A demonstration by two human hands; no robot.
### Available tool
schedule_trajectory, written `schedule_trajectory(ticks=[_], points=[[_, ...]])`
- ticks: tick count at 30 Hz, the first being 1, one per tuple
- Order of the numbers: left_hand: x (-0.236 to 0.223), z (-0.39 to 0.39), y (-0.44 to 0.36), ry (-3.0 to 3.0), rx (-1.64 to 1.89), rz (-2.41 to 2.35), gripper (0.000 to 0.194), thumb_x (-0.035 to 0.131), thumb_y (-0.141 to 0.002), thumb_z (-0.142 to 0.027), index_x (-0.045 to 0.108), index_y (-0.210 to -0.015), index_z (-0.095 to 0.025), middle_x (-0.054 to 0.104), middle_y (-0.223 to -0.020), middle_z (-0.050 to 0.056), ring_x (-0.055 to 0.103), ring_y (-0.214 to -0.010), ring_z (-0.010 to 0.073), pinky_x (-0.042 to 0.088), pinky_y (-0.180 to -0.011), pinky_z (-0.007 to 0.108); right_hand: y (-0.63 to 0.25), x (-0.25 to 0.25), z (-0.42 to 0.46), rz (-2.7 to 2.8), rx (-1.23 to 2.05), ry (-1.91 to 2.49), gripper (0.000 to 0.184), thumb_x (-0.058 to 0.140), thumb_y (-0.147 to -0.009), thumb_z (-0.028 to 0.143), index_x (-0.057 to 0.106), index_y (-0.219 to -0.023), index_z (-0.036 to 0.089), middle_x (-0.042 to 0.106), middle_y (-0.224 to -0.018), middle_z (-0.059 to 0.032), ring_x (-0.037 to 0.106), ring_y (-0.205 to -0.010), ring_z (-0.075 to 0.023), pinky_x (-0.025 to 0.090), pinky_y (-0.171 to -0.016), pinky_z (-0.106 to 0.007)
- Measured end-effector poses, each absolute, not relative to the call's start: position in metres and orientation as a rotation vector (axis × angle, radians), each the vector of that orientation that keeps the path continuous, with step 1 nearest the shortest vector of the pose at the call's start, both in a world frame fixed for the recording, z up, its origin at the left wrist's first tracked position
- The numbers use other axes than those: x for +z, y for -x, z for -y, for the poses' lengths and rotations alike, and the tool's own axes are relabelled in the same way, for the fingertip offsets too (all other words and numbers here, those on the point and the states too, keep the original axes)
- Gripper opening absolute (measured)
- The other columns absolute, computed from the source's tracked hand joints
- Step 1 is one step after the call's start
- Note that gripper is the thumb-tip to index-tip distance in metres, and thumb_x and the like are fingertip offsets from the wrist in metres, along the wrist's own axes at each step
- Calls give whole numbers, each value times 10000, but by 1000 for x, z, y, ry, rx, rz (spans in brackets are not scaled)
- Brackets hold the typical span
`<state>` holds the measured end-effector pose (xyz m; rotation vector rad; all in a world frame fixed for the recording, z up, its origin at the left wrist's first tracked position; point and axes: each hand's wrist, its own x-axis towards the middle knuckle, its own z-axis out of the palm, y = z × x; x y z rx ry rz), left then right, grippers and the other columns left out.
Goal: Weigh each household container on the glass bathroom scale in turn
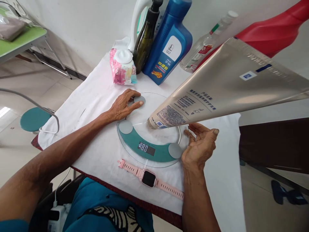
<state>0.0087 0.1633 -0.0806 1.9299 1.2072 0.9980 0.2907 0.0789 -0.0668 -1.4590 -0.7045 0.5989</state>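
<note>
scale (149,143) on the bench (224,154), tube (205,93) cap-down over it. your left hand (124,104) spread at a pad (141,99); your right hand (199,143) loose beside it, can't tell if pinching. likely steadying; shifting it calls for level, slow handling.

the person (79,209) before me wears a teal-blue garment (91,190), marked across the front with a bold black patch of curving cream stripes (120,216), rather like a zebra's coat. the same teal shows in the sleeve (13,226) on the left arm (45,162); both forearms (199,196) are bare and lean.
</note>
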Motion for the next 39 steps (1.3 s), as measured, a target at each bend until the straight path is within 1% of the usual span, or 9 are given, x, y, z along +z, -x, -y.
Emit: schedule_trajectory(ticks=[5, 8, 12, 15, 18, 22, 28, 35, 39], points=[[-79, -163, -8, -1932, 988, -1203, 523, 591, -1038, -655, 690, -1257, -190, 707, -1308, 130, 684, -1145, 263, 584, -1078, 470, -290, -69, -77, 763, 572, 1502, 702, 485, -889, 896, 694, -947, 228, 700, -1065, -90, 666, -1085, -275, 529, -997, -498], [-79, -163, -9, -1920, 994, -1213, 510, 594, -1034, -666, 683, -1254, -214, 706, -1320, 121, 686, -1158, 271, 584, -1093, 489, -287, -63, -71, 830, 495, 1512, 658, 446, -960, 811, 711, -1026, 212, 715, -1154, -104, 666, -1190, -294, 469, -1126, -544], [-81, -162, -9, -1879, 1003, -1222, 517, 608, -1014, -674, 689, -1245, -219, 704, -1307, 122, 697, -1131, 275, 594, -1087, 507, -282, -39, -67, 1006, 473, 1362, 641, 582, -927, 787, 717, -1213, 230, 690, -1352, -104, 610, -1399, -325, 385, -1246, -590], [-84, -162, -10, -1845, 1023, -1222, 516, 617, -1003, -673, 696, -1230, -216, 701, -1307, 126, 705, -1117, 275, 602, -1079, 518, -275, -15, -75, 1145, 576, 1204, 651, 829, -785, 733, 718, -1216, 259, 702, -1316, -92, 631, -1372, -338, 474, -1186, -593], [-85, -161, -11, -1834, 1048, -1207, 502, 620, -1002, -666, 693, -1223, -221, 700, -1299, 127, 710, -1127, 284, 608, -1072, 523, -266, -2, -84, 1218, 652, 1170, 573, 949, -710, 627, 747, -1091, 250, 747, -1140, -82, 695, -1244, -331, 559, -1105, -572], [-84, -160, -11, -1831, 1059, -1211, 512, 602, -1007, -670, 691, -1228, -216, 706, -1281, 129, 722, -1110, 296, 613, -1064, 533, -256, -5, -89, 1226, 607, 1342, 437, 941, -745, 597, 792, -913, 222, 785, -951, -80, 750, -1058, -328, 612, -1034, -577], [-86, -160, -12, -1820, 1074, -1208, 471, 603, -1009, -638, 687, -1219, -225, 714, -1294, 137, 737, -1145, 315, 618, -1073, 544, -243, 4, -102, 1156, 476, 1427, 397, 953, -752, 569, 850, -902, 217, 807, -930, -61, 769, -983, -340, 660, -938, -560], [-88, -160, -13, -1801, 1085, -1199, 463, 613, -1007, -614, 687, -1214, -206, 707, -1274, 144, 727, -1125, 322, 616, -1057, 560, -209, 36, -195, 1219, 454, 1058, 382, 930, -785, 531, 816, -925, 195, 785, -991, -34, 761, -1071, -270, 647, -1028, -499], [-90, -159, -13, -1817, 1077, -1204, 441, 608, -1029, -576, 684, -1253, -203, 697, -1285, 137, 717, -1114, 304, 611, -1059, 525, -180, 20, -254, 1218, 639, 943, 462, 928, -738, 576, 783, -936, 185, 780, -985, -46, 756, -1043, -253, 656, -968, -433]])
